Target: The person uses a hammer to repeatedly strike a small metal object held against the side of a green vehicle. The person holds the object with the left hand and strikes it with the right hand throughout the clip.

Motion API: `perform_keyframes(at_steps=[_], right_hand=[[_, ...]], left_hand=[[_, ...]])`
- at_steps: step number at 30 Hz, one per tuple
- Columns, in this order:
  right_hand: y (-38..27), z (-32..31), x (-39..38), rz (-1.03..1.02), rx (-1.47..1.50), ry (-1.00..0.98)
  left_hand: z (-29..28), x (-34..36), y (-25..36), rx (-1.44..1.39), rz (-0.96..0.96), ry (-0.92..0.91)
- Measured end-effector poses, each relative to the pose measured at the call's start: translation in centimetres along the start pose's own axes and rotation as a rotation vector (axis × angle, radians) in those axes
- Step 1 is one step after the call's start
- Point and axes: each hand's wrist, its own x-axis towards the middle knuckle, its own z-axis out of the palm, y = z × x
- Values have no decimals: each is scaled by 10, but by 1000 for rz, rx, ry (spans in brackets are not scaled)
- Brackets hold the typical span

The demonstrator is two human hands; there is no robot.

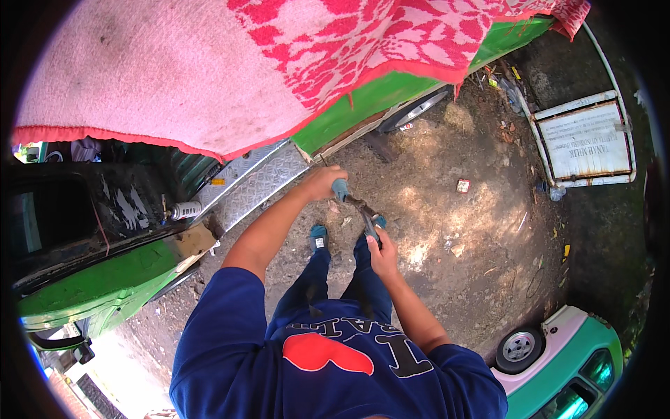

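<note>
Blue-handled tool point(356, 204) gripped in both hands over bare dirt.

Left hand point(322, 183) has its fingers wrapped around the upper blue grip; right hand point(382, 255) is clenched on the lower end. Below stand two blue shoes point(318, 237); a green vehicle point(105, 279) under a pink cloth point(209, 70) lies left.

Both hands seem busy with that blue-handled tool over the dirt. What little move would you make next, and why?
Probably draw the two hands closer to steady the tool. The left hand grips its blue handle; the right hand holds the dark metal end, and the tool hangs unsupported above the ground.
</note>
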Motion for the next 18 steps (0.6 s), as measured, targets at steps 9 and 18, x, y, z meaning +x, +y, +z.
perform_keyframes(at_steps=[9,18], right_hand=[[11,3,-5,-12,-9,99],[0,-6,2,-109,-10,83]], left_hand=[[-2,6,4,62,-28,-70],[0,11,0,16,-33,-64]])
